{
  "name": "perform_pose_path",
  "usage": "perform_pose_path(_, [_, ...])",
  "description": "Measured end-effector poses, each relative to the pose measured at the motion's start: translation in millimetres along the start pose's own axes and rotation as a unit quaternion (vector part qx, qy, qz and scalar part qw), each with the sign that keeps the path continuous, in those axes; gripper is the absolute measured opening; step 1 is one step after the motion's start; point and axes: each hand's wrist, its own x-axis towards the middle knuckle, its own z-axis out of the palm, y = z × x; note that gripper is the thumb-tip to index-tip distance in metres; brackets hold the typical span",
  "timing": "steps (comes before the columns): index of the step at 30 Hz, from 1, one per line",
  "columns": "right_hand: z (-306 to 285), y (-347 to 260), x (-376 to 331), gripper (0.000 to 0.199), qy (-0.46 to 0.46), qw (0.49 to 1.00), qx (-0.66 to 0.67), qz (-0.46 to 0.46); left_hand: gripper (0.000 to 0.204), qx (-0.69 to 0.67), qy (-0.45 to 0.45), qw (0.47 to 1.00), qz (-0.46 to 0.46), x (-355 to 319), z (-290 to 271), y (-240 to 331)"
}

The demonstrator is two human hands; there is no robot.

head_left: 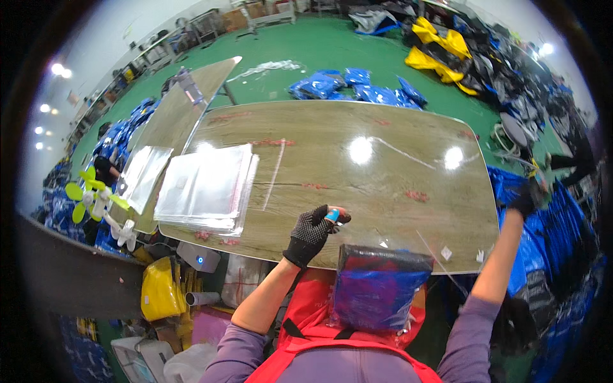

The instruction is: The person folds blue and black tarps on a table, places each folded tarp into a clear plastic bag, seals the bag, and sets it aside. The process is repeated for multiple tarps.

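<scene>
Occupying the centre of the view is a long wood-grain table (383,166) with a glossy top, which is reflecting three ceiling lights and carrying faint white lines and small red marks. A stack of clear plastic bags (205,186) is lying on its left end, and a second, smaller stack of clear bags (144,167) is lying on a neighbouring narrow table (185,108) set just beside it on the left. A green floor (306,45) is extending behind both tables, with blue packaged goods (357,86) heaped on it near the far table edge and yellow and dark bundles (440,51) piled further back on the right. A small green-bladed fan (96,195) is standing at the left, below the narrow table.

The left hand (313,233), in a black dotted glove, is hovering over the near table edge, curled closed around a small object with blue and orange parts (336,216); what that object is cannot be told. The right hand (527,198), also gloved in black, is stretching out to the right beyond the table end, over blue packages (543,242); blur is preventing any reading of its grip. A clear bag holding a folded blue and dark item (377,287) is resting against the person's chest, at the near table edge, between both forearms.
</scene>
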Motion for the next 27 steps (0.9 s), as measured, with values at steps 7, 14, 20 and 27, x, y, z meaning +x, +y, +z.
perform_pose_path(7, [7.4,-24.5,-168.5,0.045,-0.561,0.628,0.509,0.176,0.039,-0.151,-0.067,0.973,-0.158,-0.1,-10.7,11.1])
perform_pose_path(14, [-53.7,-36.0,-153.0,0.055,-0.523,0.522,0.659,0.139,0.043,-0.279,-0.159,0.946,-0.042,-28.7,-5.9,-13.5])
perform_pose_path(20, [-75.1,-3.0,-229.8,0.019,-0.351,0.843,0.308,-0.267,0.051,0.339,-0.285,0.853,0.278,-67.8,-31.1,-28.3])
perform_pose_path(27, [-119.2,-58.0,-188.6,0.026,-0.168,0.884,0.436,-0.017,0.035,0.263,0.014,0.928,0.262,-43.8,6.6,1.9])
